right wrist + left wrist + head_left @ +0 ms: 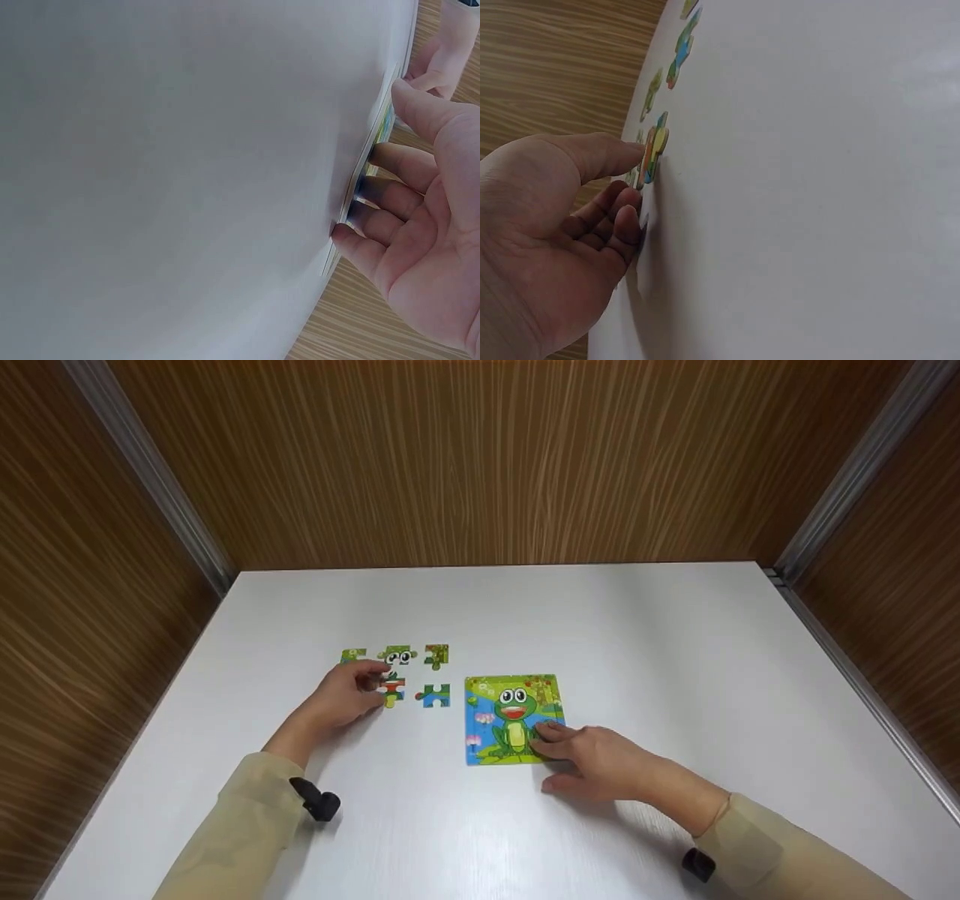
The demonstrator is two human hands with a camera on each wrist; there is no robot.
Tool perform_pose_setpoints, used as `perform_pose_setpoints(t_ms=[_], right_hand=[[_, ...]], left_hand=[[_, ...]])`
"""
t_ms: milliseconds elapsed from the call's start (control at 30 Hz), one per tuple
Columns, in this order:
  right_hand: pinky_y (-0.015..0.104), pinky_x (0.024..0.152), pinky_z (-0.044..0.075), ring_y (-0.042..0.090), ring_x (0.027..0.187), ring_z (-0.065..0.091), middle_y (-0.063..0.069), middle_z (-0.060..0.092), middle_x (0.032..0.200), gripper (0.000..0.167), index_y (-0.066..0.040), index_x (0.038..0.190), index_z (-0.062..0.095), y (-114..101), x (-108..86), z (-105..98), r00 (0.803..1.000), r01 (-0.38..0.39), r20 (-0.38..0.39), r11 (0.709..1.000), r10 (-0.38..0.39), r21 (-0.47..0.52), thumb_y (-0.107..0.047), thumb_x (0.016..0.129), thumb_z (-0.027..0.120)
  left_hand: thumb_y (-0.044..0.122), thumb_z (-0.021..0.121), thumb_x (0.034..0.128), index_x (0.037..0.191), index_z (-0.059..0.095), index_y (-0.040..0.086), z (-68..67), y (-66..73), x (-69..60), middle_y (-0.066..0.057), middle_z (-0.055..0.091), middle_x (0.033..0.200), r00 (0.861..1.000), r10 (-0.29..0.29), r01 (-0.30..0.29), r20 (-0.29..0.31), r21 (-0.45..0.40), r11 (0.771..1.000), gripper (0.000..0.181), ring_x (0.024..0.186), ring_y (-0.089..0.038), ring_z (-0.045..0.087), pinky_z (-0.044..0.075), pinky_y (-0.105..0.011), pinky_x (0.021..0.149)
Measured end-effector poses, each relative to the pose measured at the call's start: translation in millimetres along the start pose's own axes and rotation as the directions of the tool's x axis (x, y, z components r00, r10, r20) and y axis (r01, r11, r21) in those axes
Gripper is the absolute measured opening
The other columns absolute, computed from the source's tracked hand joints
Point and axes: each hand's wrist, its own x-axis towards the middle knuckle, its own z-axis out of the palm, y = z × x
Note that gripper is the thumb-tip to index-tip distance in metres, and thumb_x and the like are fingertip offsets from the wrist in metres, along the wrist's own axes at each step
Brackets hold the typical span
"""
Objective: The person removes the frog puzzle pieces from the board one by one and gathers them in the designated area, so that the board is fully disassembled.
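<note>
"Where's the frog-mouth jigsaw piece (393, 690)?"

"On my feed it lies on the white table (675, 660), just right of the left hand (342, 695). The frog-eyes piece (397, 655) sits beyond it, the blue-and-green piece (435, 696) to its right."

"Is that hand clamped on it?"

"I can't tell. I see thumb and fingers curved and apart, the thumb close to the piece; what's under the fingertips is hidden from me."

"And the square frog picture board (512, 720)?"

"Flat, right of the loose pieces. I've got the right hand (604, 761) with its fingers resting over the right side, thumb beyond the near edge, nothing gripped."

"What could go wrong?"

"With such narrow gaps, I think a sideways nudge from the left thumb could shove the mouth piece into its neighbours. Thin pieces may slip from fingertips too, and uneven pressure from the right could slide the board"
</note>
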Motion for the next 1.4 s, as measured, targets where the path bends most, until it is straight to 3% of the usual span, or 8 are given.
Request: perform_pose_setpoints(t_ms=[167, 300, 400, 667, 833, 967, 1167, 1400], right_hand=[[0.057, 0.104, 0.05, 0.037, 0.142, 0.052, 0.024, 0.051, 0.155, 0.061, 0.0, 0.147, 0.061, 1, -0.6, 1, 1.0, 0.01, -0.001, 1.0, -0.01, 0.001, -0.038, 0.101, 0.074], [0.057, 0.104, 0.05, 0.038, 0.142, 0.052, 0.024, 0.051, 0.155, 0.062, 0.0, 0.147, 0.061, 1, -0.6, 1, 1.0, 0.011, 0.001, 1.0, -0.011, 0.003, -0.038, 0.101, 0.074], [0.057, 0.105, 0.05, 0.037, 0.142, 0.051, 0.024, 0.051, 0.155, 0.061, 0.0, 0.147, 0.061, 1, 0.1, 0, 1.0, 0.014, 0.002, 1.0, -0.014, 0.003, -0.038, 0.101, 0.074], [0.058, 0.103, 0.051, 0.039, 0.142, 0.051, 0.024, 0.05, 0.155, 0.061, 0.0, 0.147, 0.061, 0, 0.1, -1, 1.0, 0.009, 0.009, 1.0, -0.009, 0.009, -0.039, 0.101, 0.073], [0.057, 0.104, 0.051, 0.038, 0.143, 0.05, 0.023, 0.049, 0.157, 0.061, -0.001, 0.148, 0.061, 0, 0.0, -2, 1.0, -0.002, 0.016, 1.0, 0.001, 0.018, -0.039, 0.101, 0.073], [0.057, 0.103, 0.051, 0.039, 0.143, 0.05, 0.023, 0.049, 0.157, 0.061, 0.0, 0.147, 0.061, -1, 1.0, -1, 1.0, 0.005, 0.015, 1.0, -0.005, 0.019, -0.038, 0.101, 0.074], [0.057, 0.103, 0.051, 0.039, 0.142, 0.05, 0.023, 0.049, 0.157, 0.061, -0.001, 0.148, 0.06, -2, 2.2, 0, 1.0, 0.012, 0.015, 1.0, -0.013, 0.012, -0.038, 0.102, 0.072], [0.057, 0.105, 0.05, 0.036, 0.143, 0.05, 0.023, 0.049, 0.157, 0.061, 0.0, 0.148, 0.06, 0, 0.4, 0, 1.0, 0.003, 0.014, 1.0, -0.003, 0.014, -0.038, 0.102, 0.073]], left_hand=[[0.007, 0.07, 0.1005, 0.148, 0.06, 0.007, 4.0, 17.8, -2.0, -0.016, 0.058, 0.137, 0.999, 0.028, -0.027, 0.022, -0.013, 1.0, 0.049, 0.118, -0.029, 0.056, 0.051, -0.038, 0.094], [0.007, 0.071, 0.1011, 0.149, 0.059, 0.007, 13.9, 38.1, -1.9, -0.016, 0.058, 0.139, 0.994, 0.093, -0.091, 0.057, -0.03, 0.995, 0.049, 0.119, -0.028, 0.057, 0.052, -0.041, 0.097], [0.009, 0.073, 0.1001, 0.148, 0.061, 0.008, 25.6, 50.9, 0.1, -0.014, 0.06, 0.141, 0.986, 0.143, -0.141, 0.086, -0.022, 0.99, 0.049, 0.12, -0.026, 0.057, 0.051, -0.042, 0.101], [0.008, 0.076, 0.096, 0.144, 0.065, 0.007, 69.3, 74.9, 5.8, -0.013, 0.063, 0.137, 0.961, 0.219, -0.213, 0.17, -0.051, 0.976, 0.049, 0.112, -0.023, 0.062, 0.054, -0.038, 0.091], [0.008, 0.078, 0.0953, 0.142, 0.066, 0.006, 92.1, 78.0, 8.1, -0.011, 0.064, 0.134, 0.941, 0.259, -0.252, 0.219, -0.058, 0.966, 0.049, 0.108, -0.021, 0.062, 0.053, -0.037, 0.093], [0.012, 0.079, 0.0957, 0.14, 0.067, 0.005, 102.3, 74.6, 8.5, -0.01, 0.063, 0.127, 0.928, 0.281, -0.28, 0.244, -0.037, 0.959, 0.047, 0.103, -0.021, 0.06, 0.051, -0.036, 0.091], [0.017, 0.085, 0.0913, 0.14, 0.068, 0.008, 105.3, 69.3, 8.0, -0.006, 0.06, 0.128, 0.915, 0.299, -0.319, 0.271, 0.032, 0.947, 0.053, 0.105, -0.021, 0.055, 0.048, -0.036, 0.094], [0.023, 0.084, 0.0918, 0.143, 0.067, 0.012, 106.4, 69.5, 7.3, -0.005, 0.053, 0.142, 0.913, 0.273, -0.304, 0.303, 0.058, 0.951, 0.055, 0.119, -0.021, 0.055, 0.046, -0.038, 0.105]])
